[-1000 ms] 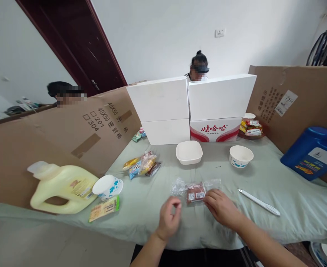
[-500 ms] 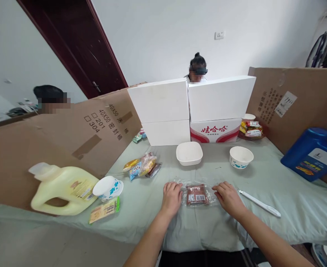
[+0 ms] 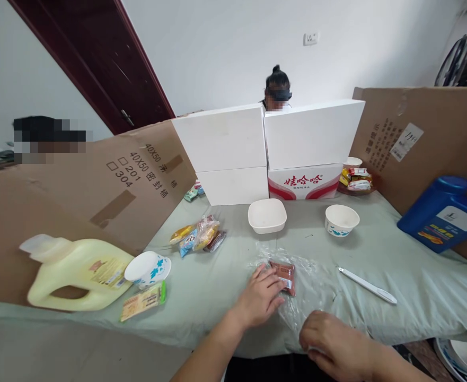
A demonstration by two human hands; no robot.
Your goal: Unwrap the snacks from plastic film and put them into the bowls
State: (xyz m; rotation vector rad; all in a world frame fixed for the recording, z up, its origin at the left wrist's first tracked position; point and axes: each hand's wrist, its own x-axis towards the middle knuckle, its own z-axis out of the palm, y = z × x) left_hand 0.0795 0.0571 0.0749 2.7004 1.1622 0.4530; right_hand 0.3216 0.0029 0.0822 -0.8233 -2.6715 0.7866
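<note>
Yellow jug [image 3: 78, 270] on its side at the far left of the tabletop [image 3: 416, 281], against a cardboard wall [image 3: 58, 201]. Tipped cup [image 3: 148, 268] just beside it, mouth toward the camera; flat sachet [image 3: 142, 301] in front of the cup, near the edge. Small snack pile [image 3: 197, 239] further in. White boxes [image 3: 265, 148] stacked at the back, a person's head showing behind them.

Centre: square bowl [image 3: 267, 216] near the boxes. Below it, a clear bag [image 3: 313, 281] lies crumpled on the cloth, with a red-brown packet [image 3: 284, 276] inside at its far end. Left hand [image 3: 261, 297] lies flat, fingers spread, tips resting on the packet's left side and pressing it down. Right hand [image 3: 336, 345] is curled at the near edge of the tabletop; it seems to pinch the bag's near end, though the knuckles hide the grip.

Right of the bag: round bowl [image 3: 341, 219] further back, white pen [image 3: 367, 285] lying slantwise, apart from both hands. Plate of snacks [image 3: 356, 180] beside the boxes. Blue jug [image 3: 442, 215] leans at far right.
</note>
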